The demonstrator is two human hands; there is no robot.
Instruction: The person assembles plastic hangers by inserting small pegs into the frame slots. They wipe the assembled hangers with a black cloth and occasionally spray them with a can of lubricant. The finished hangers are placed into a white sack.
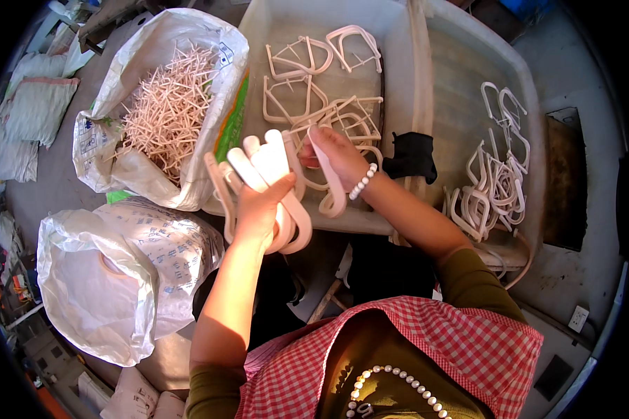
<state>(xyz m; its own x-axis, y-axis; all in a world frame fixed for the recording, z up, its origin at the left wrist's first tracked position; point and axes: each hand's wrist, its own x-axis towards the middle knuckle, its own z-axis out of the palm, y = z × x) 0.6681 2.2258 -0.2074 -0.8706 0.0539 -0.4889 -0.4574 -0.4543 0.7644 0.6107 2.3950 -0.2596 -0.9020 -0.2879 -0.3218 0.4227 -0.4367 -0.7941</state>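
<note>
My left hand [255, 213] is closed around a bunch of pale pink curved plastic pieces [269, 164], their rounded bends hanging below my fist. Just right of it, the fingers of my right hand [339, 153] pinch a single pale pink U-shaped plastic piece [334, 188], bend downward. Both hands are above the near edge of a whitish plastic tub [307, 17]. Inside that tub lie several similar loops [293, 98], some still joined by thin cross sticks. My hands partly hide the nearest ones.
A second tub [531, 77] on the right holds a heap of pink loops [496, 192]. A black cloth or glove [411, 155] hangs over the wall between the tubs. At left stand a white sack [227, 35] full of thin pink sticks [168, 105] and another white sack [94, 307].
</note>
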